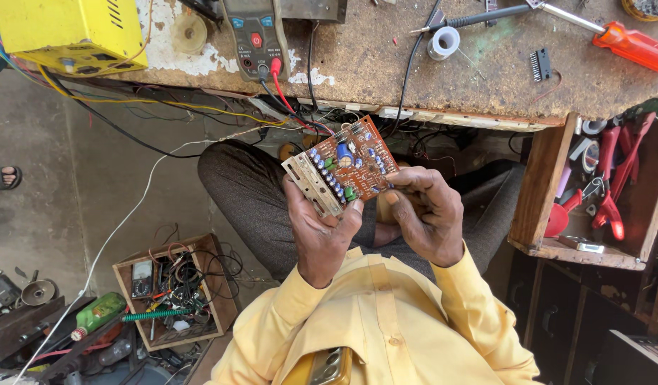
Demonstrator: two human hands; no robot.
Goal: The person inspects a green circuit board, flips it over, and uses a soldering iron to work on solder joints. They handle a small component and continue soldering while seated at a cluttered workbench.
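Note:
Both hands hold a brown circuit board [351, 162] over my lap, in front of the worn workbench [386, 71]. The board carries blue capacitors, small parts and a pale metal strip along its left edge. My left hand [320, 232] grips it from below, fingers wrapped on the strip side. My right hand [425, 214] pinches the board's right lower edge with fingertips. My sleeves are yellow.
On the bench lie a grey multimeter [256, 36] with red and black leads, a yellow box [72, 32], a solder reel [443, 41] and an orange-handled screwdriver [628, 43]. An open wooden drawer [592, 192] of tools is at right. A crate [173, 292] of parts sits on the floor.

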